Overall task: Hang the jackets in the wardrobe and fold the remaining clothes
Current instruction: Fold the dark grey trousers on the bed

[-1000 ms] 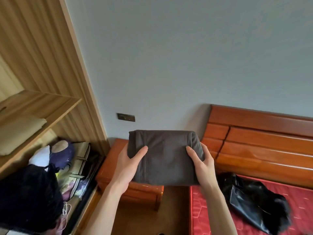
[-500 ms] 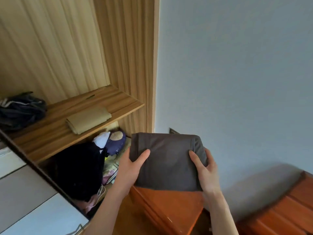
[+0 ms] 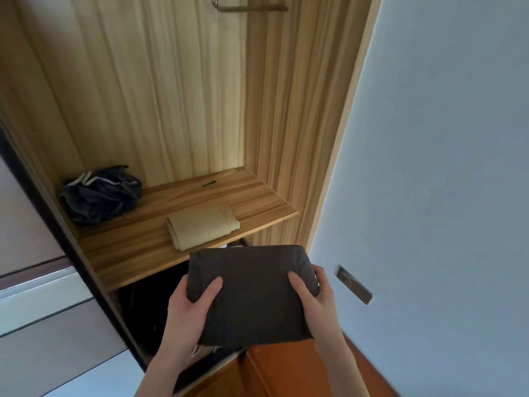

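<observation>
An open wooden wardrobe [image 3: 177, 96] fills the left, its shelf [image 3: 128, 253] bearing a crumpled dark garment [image 3: 100, 193] and a folded beige cloth [image 3: 201, 229], with a pale wall [image 3: 443, 167] at right. Below the shelf's front edge, the left hand [image 3: 190, 310] and right hand [image 3: 317, 299] grip opposite ends of a neatly folded dark grey garment [image 3: 252, 296], thumbs on top, held in the air.

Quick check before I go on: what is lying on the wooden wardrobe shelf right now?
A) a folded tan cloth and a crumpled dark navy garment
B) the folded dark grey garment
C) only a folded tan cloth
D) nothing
A: the wooden wardrobe shelf bears a folded tan cloth near its front and a crumpled dark navy garment at its left, while the folded dark grey garment is held in both hands in front of it.
</observation>
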### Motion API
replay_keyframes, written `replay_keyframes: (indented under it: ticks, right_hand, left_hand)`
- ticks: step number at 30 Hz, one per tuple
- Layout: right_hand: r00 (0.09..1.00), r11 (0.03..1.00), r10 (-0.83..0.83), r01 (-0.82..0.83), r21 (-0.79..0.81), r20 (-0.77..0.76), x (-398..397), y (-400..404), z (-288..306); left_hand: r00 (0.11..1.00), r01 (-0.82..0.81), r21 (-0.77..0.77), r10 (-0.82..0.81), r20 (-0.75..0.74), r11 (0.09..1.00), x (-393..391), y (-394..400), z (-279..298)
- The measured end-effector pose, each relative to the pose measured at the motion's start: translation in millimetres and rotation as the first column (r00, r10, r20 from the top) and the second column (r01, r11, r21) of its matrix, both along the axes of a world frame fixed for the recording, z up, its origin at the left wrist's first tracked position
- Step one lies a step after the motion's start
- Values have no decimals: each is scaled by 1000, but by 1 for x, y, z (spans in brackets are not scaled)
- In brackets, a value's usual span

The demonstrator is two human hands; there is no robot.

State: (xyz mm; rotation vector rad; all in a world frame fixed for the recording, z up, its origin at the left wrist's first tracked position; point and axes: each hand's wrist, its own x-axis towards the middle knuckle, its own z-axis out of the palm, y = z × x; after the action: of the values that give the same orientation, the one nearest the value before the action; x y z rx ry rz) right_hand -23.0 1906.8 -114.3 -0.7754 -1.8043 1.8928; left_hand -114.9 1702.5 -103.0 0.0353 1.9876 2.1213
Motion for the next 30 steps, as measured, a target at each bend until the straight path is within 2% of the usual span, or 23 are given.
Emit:
replay_keyframes:
  ticks: [8,21,25,30]
  right_hand:
    - [998,998,64,-64,12,-21,-99,-34,-13]
    - [985,958,174,-169,231,0,-251,-10,-16]
    - [977,941,215,-209,265,7,-306,5,-24]
    - [960,918,277,-277,283,42,-373,33,-41]
  left_hand:
    - [998,-64,28,63,23,998,-86,-36,-7]
    - [973,-223,67,217,76,973,-200,-26,-35]
    - [959,-277,27,275,65,960,-240,-11,-42]
    - [944,-311,-97,319,83,945,-290,9,-54]
